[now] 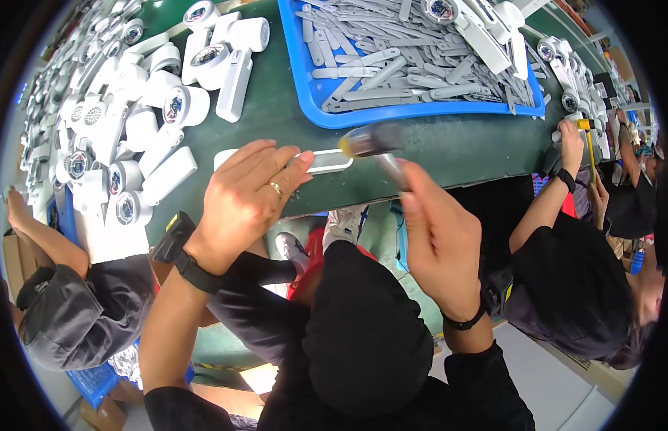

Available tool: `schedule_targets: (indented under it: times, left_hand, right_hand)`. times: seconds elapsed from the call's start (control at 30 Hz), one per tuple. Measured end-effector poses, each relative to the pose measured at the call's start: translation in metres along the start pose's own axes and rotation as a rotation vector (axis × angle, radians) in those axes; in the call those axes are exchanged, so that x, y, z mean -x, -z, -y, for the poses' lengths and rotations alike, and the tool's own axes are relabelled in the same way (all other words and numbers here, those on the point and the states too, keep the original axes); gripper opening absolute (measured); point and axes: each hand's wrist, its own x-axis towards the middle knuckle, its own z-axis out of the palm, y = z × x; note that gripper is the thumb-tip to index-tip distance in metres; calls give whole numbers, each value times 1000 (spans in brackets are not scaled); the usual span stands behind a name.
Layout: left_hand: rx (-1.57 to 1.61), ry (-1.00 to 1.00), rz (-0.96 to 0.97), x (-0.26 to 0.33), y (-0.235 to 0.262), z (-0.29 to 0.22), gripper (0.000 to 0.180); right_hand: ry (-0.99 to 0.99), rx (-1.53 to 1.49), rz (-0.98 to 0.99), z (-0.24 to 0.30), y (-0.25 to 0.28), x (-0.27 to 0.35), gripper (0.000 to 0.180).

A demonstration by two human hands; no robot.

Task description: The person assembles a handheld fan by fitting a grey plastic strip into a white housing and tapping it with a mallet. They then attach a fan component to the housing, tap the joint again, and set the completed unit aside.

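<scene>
On the green table's near edge lies a long white plastic handle piece (332,163) with a grey strip along it. My left hand (246,192), a ring on one finger, lies across its left part and holds it down, hiding much of it. Gripped in my right hand (443,241) is a small hammer (373,141) with a metal handle. Its head is smeared by motion, with a yellowish face at its left end. The hammer head is over the right end of the white piece; I cannot tell whether they touch.
A blue bin (413,115) full of grey strips stands beyond my hands, with white device bodies (485,39) on its right side. White round-headed devices (185,106) crowd the table's left. At right, a co-worker's hand (572,147) holds a yellow hammer; another person's arm (57,241) is at left.
</scene>
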Motion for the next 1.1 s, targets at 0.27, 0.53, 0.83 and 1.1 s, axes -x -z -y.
schedule_targets:
  times: [0.27,0.53,0.83,1.1]
  left_hand:
    - [2,43,-48,4,0,0,27]
    - [-109,350,33,4,15,2,37]
    - [-51,416,101,14,10,4,34]
    - [-46,429,71,16,13,2,34]
  right_hand:
    - [8,136,28,3,-1,3,29]
    - [29,383,131,0,2,-1,28]
    - [77,420,261,38,-17,-17,30]
    - [79,299,222,29,-18,-11,28]
